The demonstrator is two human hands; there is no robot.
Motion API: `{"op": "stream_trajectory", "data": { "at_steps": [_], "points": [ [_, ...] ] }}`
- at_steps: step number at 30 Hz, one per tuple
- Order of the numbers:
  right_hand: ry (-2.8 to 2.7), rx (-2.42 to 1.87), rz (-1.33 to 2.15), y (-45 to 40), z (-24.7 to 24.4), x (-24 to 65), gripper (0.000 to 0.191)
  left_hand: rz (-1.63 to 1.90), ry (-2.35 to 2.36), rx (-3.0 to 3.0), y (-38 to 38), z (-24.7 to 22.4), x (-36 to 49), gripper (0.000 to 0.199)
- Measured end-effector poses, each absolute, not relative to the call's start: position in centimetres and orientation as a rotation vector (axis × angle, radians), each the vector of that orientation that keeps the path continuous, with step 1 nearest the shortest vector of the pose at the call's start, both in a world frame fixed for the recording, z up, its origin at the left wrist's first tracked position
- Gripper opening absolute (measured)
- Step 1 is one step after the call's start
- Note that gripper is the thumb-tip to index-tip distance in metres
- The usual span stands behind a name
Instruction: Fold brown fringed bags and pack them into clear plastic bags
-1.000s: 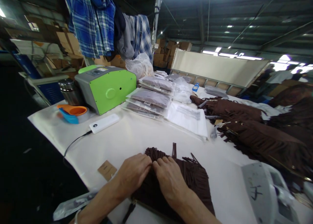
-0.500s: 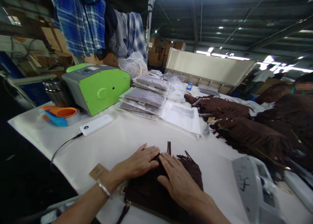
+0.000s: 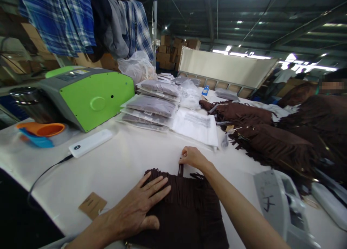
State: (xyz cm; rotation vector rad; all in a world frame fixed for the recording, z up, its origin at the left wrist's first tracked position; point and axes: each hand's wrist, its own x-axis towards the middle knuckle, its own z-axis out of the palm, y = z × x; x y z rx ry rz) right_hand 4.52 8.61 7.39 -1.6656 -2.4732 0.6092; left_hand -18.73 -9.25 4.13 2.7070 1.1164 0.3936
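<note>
A dark brown fringed bag lies flat on the white table in front of me. My left hand rests on its left part, fingers spread over the fringe. At the bag's far edge my right hand pinches a few fringe strands and holds them pointing away from the bag. A brown cardboard tag on a white string lies left of the bag, beside my left wrist. The bag's near edge runs out of view at the bottom.
Farther back lie stacked plastic-wrapped packages and white plastic bags. A green machine, a white power bank and an orange tape dispenser stand left. Brown fringed bags and a grey dispenser are right; a person is beyond.
My right hand has moved from the bag's surface to its far edge and closed on fringe strands. My left hand has shifted left and toward me, its fingers now spread. The view has shifted right.
</note>
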Motion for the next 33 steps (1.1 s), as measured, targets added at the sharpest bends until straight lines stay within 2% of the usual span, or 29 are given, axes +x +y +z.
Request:
{"op": "stream_trajectory", "data": {
  "at_steps": [2,7,13,17,20,23,27,30,33],
  "points": [
    [-2.52,-1.682,0.637,9.1,6.5,3.8,0.03,0.445,1.139,2.698,-9.3,4.2,-18.8,0.086],
    [-2.573,-1.651,0.701,8.5,6.2,3.4,0.01,0.465,1.121,2.699,-9.6,4.7,-19.2,0.083],
    [-2.492,-1.493,0.656,5.0,9.0,4.8,0.003,0.629,1.053,2.561,-11.2,6.1,-19.8,0.058],
    [-2.518,-1.341,0.589,0.0,10.9,5.7,0.007,0.742,1.212,2.464,-10.7,6.9,-19.1,0.041],
    [-2.574,-1.269,0.425,-4.2,10.1,5.7,0.009,0.833,1.36,2.34,-8.6,7.3,-17.4,0.035],
    [-2.596,-1.264,0.221,-7.4,7.8,5.1,0.012,0.789,1.374,2.309,-6.0,7.6,-15.0,0.033],
    [-2.627,-1.211,0.028,-10.0,6.1,4.5,0.012,0.467,1.183,2.449,-4.5,7.4,-12.4,0.042],
    [-2.647,-1.133,0.253,-10.8,7.7,6.0,0.01,0.265,1.122,2.522,-5.5,6.8,-11.9,0.051],
    [-2.464,-1.267,0.538,-9.6,10.7,9.6,0.011,0.232,1.132,2.574,-7.6,6.6,-12.4,0.059]
  ]
}}
